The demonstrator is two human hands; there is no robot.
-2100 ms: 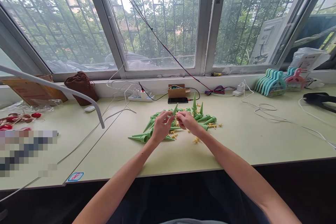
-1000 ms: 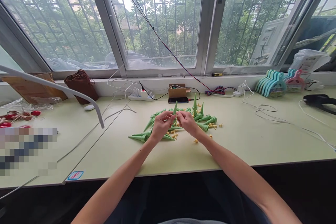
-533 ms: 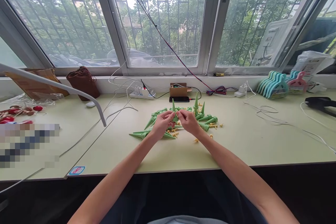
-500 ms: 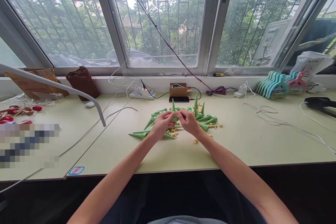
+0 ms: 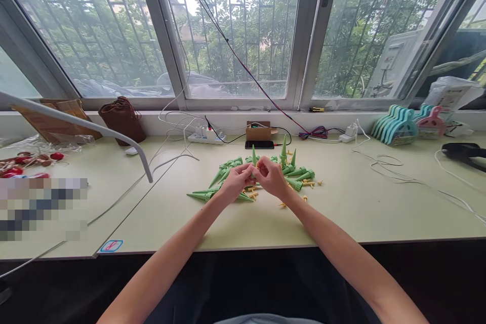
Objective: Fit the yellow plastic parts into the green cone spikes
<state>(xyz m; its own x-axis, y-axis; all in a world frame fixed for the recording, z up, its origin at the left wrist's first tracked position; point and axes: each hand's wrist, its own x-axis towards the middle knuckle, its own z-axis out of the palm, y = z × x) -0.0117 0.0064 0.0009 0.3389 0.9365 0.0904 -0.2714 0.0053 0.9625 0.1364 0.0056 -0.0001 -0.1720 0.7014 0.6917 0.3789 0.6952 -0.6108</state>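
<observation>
Over the middle of the desk, my left hand (image 5: 238, 181) is closed round a green plastic watering spike (image 5: 253, 154), held upright with its tip above the fingers. My right hand (image 5: 271, 177) meets it from the right, fingers pinched at the spike. A bit of a small yellow plastic piece (image 5: 257, 165) shows at those fingertips; the rest is covered. Around both hands lie several more green spikes (image 5: 294, 183), two or so standing on end behind. Loose yellow T-shaped pieces (image 5: 253, 195) are scattered among them.
A phone (image 5: 259, 145) lies before a small cardboard box (image 5: 258, 131) at the back. A power strip (image 5: 207, 137) and cables run along the windowsill. Turquoise hangers (image 5: 397, 125) stand back right. A grey curved tube (image 5: 129, 139) crosses the left side, near a brown pouch (image 5: 121, 120).
My right fingers have shifted slightly and curl more over the spike, where some yellow now shows. The view has moved a little; the pile lies as before.
</observation>
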